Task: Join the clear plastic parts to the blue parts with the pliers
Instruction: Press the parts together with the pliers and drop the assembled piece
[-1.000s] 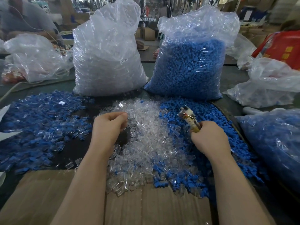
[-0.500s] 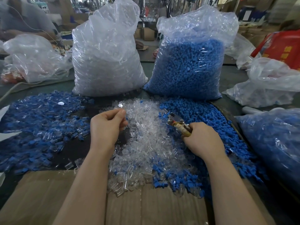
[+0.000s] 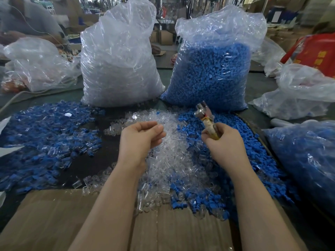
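Note:
A heap of clear plastic parts point(image 3: 168, 156) lies in the middle of the table, with loose blue parts point(image 3: 257, 160) heaped to its right. My left hand point(image 3: 140, 142) hovers over the clear heap's left side with its fingers curled toward the thumb; whether a clear part sits between them is not visible. My right hand point(image 3: 224, 144) grips the taped handles of the pliers point(image 3: 205, 115), whose metal jaws point up and away over the blue heap. A spread of joined blue-and-clear pieces point(image 3: 43, 142) covers the table at the left.
Two tall bags stand behind the heaps, one of clear parts point(image 3: 117, 69) and one of blue parts point(image 3: 210, 73). Another bag of blue parts point(image 3: 306, 160) lies at the right. Flat cardboard point(image 3: 54, 223) covers the near edge. A person point(image 3: 23, 20) sits at the far left.
My right hand has lifted the pliers, so the jaws now point upward instead of lying low over the pile. My left hand has risen slightly off the clear heap.

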The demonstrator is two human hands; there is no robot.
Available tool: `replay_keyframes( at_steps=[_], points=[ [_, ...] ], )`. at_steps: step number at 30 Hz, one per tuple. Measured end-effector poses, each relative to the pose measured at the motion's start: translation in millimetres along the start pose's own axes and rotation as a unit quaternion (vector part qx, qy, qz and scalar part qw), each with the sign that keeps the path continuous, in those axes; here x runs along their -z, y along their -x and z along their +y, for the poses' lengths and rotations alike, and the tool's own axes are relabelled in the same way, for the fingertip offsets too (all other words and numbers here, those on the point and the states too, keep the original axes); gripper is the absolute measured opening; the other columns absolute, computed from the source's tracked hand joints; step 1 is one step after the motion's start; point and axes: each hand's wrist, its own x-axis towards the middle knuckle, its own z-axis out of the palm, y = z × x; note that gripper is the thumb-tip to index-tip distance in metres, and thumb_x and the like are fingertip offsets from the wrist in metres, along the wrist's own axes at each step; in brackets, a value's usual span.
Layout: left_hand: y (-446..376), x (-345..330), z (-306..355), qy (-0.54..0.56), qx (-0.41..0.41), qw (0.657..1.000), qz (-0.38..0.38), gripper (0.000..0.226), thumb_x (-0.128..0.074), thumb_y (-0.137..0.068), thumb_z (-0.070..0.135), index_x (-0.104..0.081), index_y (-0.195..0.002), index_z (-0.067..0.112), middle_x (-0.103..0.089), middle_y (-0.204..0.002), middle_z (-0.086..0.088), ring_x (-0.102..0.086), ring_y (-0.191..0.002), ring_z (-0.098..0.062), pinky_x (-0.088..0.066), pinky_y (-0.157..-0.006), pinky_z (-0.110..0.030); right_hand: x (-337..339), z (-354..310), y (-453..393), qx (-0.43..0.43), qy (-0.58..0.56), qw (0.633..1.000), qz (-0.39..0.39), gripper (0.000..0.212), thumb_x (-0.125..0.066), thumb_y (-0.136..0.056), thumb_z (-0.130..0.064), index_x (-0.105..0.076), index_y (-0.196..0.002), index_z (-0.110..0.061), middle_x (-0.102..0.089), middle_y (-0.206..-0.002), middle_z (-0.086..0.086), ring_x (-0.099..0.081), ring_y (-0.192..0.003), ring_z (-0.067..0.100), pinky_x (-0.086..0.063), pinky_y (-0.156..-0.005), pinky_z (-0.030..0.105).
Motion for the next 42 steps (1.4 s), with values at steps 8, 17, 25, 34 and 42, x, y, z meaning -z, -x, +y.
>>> replay_keyframes(
  at_steps=[8, 17, 25, 34, 42],
  points=[
    [13, -24, 0, 0.088, 0.037, 0.995, -0.011, 0.017, -0.075, -0.080, 0.001, -0.069, -0.095, 0.006, -0.076, -0.075, -0.005, -0.075, -0.073, -0.014, -0.058, -0.062, -0.019, -8, -28, 12, 0.077, -0.223, 0.972, 0.018, 0.017, -0.073, -0.088, -0.015, -0.064, -0.076, -0.025, -0.064, -0.070, -0.004, -0.053, -0.060, 0.001, -0.046, -0.056, 0.009],
    [24, -38, 0, 0.039, -0.027, 0.999, -0.017, 0.010, -0.075, -0.081, -0.001, -0.071, -0.089, 0.002, -0.076, -0.081, -0.013, -0.075, -0.073, -0.017, -0.056, -0.062, -0.020, -23, -33, 17, 0.128, -0.243, 0.961, 0.035, 0.013, -0.072, -0.088, -0.015, -0.063, -0.081, -0.022, -0.066, -0.078, -0.008, -0.061, -0.067, 0.007, -0.050, -0.061, 0.014],
    [26, -41, 0, -0.046, -0.106, 0.993, 0.006, 0.009, -0.078, -0.080, 0.002, -0.075, -0.082, 0.010, -0.075, -0.075, -0.004, -0.074, -0.073, -0.015, -0.058, -0.066, -0.022, -28, -32, 20, 0.126, -0.238, 0.960, 0.073, 0.014, -0.071, -0.088, -0.020, -0.061, -0.079, -0.025, -0.064, -0.074, -0.003, -0.059, -0.066, 0.019, -0.051, -0.060, 0.035],
    [27, -40, -3, -0.123, -0.211, 0.969, 0.024, 0.021, -0.080, -0.077, 0.004, -0.075, -0.078, 0.025, -0.075, -0.073, 0.009, -0.072, -0.071, -0.007, -0.057, -0.067, -0.019, -28, -34, 20, 0.116, -0.212, 0.968, 0.071, 0.022, -0.070, -0.089, -0.022, -0.062, -0.087, -0.001, -0.061, -0.073, 0.017, -0.053, -0.067, 0.035, -0.046, -0.058, 0.049],
    [25, -37, -6, -0.155, -0.236, 0.959, 0.028, 0.015, -0.080, -0.078, 0.005, -0.075, -0.082, 0.019, -0.072, -0.073, 0.010, -0.069, -0.070, -0.001, -0.053, -0.065, -0.012, -28, -35, 20, 0.108, -0.177, 0.977, 0.052, 0.009, -0.069, -0.089, -0.022, -0.066, -0.085, -0.014, -0.063, -0.068, 0.001, -0.053, -0.058, 0.014, -0.046, -0.056, 0.034]
  ],
)
